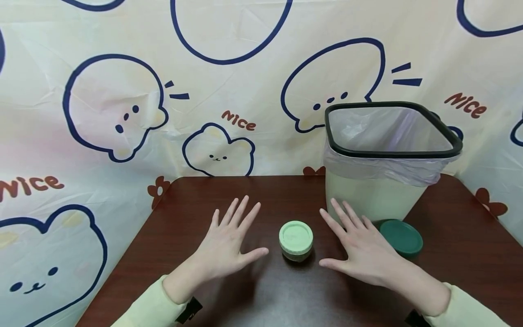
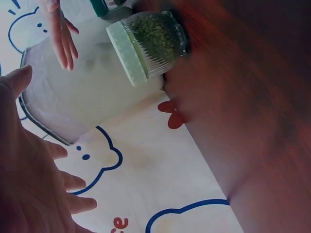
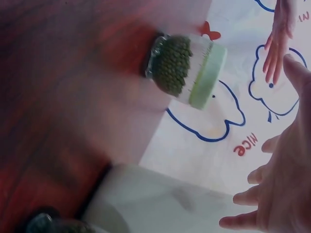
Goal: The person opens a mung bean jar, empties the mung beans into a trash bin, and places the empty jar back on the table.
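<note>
A small clear jar with a light green lid [image 1: 296, 237] stands upright on the table between my hands. Small round green beans [image 3: 172, 65] fill much of it, as the wrist views show. My left hand [image 1: 226, 245] is spread palm down to the left of the jar, apart from it. On the other side, my right hand [image 1: 365, 254] is also spread, its thumb pointing toward the jar without touching it. Just past the right hand sits another container with a dark green lid [image 1: 401, 237], its body mostly hidden in the head view. Neither hand holds anything.
A pale green trash bin [image 1: 367, 195] with a black rim and a thin plastic liner [image 1: 367, 129] stands at the back right, behind my right hand. The brown table [image 1: 196, 195] ends at a cloth backdrop [image 1: 261, 86] printed with cartoon bears.
</note>
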`<action>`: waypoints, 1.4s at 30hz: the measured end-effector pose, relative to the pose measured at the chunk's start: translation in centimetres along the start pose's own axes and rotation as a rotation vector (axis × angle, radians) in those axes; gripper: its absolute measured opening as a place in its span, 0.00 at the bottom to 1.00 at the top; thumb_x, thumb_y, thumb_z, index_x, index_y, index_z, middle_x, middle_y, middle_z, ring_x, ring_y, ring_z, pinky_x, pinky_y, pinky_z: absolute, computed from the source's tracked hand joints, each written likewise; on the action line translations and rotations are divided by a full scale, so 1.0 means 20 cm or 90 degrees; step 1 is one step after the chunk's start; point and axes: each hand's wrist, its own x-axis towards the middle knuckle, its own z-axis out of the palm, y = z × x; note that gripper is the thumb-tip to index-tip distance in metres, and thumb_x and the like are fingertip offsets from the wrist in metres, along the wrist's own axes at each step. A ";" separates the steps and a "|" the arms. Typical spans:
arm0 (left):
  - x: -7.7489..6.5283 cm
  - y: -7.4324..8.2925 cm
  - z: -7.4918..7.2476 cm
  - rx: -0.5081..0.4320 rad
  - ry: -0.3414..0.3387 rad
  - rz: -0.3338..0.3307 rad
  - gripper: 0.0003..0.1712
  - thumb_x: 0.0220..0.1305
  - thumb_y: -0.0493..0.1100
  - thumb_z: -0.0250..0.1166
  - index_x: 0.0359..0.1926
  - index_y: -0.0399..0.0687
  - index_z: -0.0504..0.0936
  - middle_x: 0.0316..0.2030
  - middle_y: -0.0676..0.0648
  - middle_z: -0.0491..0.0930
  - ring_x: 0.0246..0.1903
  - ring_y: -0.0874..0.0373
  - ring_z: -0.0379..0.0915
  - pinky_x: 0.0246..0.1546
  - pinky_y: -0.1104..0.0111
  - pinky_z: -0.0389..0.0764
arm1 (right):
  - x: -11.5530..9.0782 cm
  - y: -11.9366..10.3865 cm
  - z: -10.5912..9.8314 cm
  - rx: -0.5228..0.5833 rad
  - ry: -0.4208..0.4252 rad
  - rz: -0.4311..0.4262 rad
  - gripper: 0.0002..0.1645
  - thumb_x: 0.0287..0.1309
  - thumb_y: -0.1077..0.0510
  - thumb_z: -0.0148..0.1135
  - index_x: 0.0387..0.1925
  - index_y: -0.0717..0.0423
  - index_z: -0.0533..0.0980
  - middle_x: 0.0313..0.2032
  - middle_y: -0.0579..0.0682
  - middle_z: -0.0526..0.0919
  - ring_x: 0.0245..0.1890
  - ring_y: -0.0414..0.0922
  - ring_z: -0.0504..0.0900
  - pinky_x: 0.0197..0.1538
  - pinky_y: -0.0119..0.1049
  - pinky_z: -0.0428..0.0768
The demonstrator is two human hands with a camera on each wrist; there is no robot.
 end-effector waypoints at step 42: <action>0.00 -0.06 0.16 -0.324 -0.072 -0.068 0.46 0.67 0.69 0.52 0.77 0.68 0.40 0.76 0.54 0.40 0.74 0.57 0.31 0.66 0.39 0.40 | 0.19 -0.15 0.38 0.414 -0.011 0.188 0.62 0.39 0.40 0.80 0.70 0.54 0.55 0.58 0.56 0.72 0.57 0.52 0.73 0.52 0.55 0.74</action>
